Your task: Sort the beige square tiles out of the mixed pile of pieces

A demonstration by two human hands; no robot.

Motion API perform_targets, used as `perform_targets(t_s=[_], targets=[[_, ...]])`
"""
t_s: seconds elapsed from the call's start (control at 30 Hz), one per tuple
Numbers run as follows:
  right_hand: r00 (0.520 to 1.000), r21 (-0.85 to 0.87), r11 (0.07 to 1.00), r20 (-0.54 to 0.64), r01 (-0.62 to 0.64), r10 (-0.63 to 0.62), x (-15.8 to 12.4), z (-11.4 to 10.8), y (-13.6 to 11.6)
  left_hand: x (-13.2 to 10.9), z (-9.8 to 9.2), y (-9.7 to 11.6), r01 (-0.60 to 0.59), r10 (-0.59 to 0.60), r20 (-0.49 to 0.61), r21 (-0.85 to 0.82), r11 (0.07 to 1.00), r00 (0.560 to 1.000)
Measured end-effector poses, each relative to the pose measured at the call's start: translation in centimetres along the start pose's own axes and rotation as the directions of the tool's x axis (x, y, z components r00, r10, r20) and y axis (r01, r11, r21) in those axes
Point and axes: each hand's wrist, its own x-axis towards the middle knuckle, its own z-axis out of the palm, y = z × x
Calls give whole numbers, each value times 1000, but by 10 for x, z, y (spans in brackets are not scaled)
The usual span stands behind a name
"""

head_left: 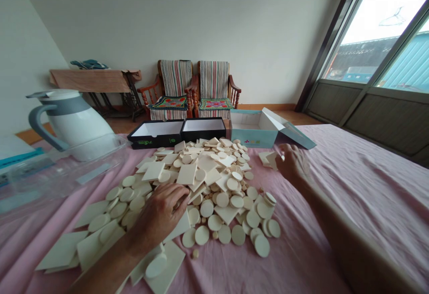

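A heap of pale wooden pieces, round discs (223, 200) and square tiles (187, 174), spreads over the pink cloth (355, 182). My left hand (166, 209) rests on the heap's near left part, its fingers curled down together. Whatever lies under those fingertips is hidden. To the right of the heap, my right hand (293, 164) is closed on the edge of a small square wooden tile (273, 161). Another pale tile (264, 157) lies on the cloth right beside it. A few small wooden bits (195, 254) sit among the discs and at the near edge.
Behind the heap stand two black boxes (156, 140) (204, 134) with white insides and a light blue box (253, 137), its lid (291, 131) leaning alongside. At left are a white and grey jug (77, 122) and a clear plastic tray (63, 173). Two wooden armchairs (176, 79) stand beyond.
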Motion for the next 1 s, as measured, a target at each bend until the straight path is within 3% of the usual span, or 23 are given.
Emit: perform_targets(t_s=[0.07, 0.17, 0.23, 0.4, 0.57, 0.73, 1.0], targets=[[996, 44, 995, -23, 89, -88, -4, 2, -8, 0, 0, 0, -4, 4, -4, -3, 1000, 1000], [961, 214, 954, 134, 212, -243, -13, 11, -27, 1, 0, 0, -8, 8, -18, -11, 1000, 1000], [928, 237, 943, 235, 235, -291, -20, 17, -41, 1, 0, 0, -8, 8, -18, -12, 1000, 1000], [906, 99, 969, 344, 227, -248, -26, 19, -63, 0, 1, -1, -12, 12, -10, -4, 1000, 1000], [887, 145, 975, 410, 168, -214, -23, 20, -70, 1, 1, 0, -4, 4, 3, -5, 1000, 1000], [918, 271, 961, 367, 52, -153, -28, 25, -77, 1, 0, 0, -3, 3, -10, -10, 1000, 1000], [950, 447, 893, 249, 59, -187, -29, 27, -81, -1, 1, -1, -8, 8, -1, -12, 1000, 1000]])
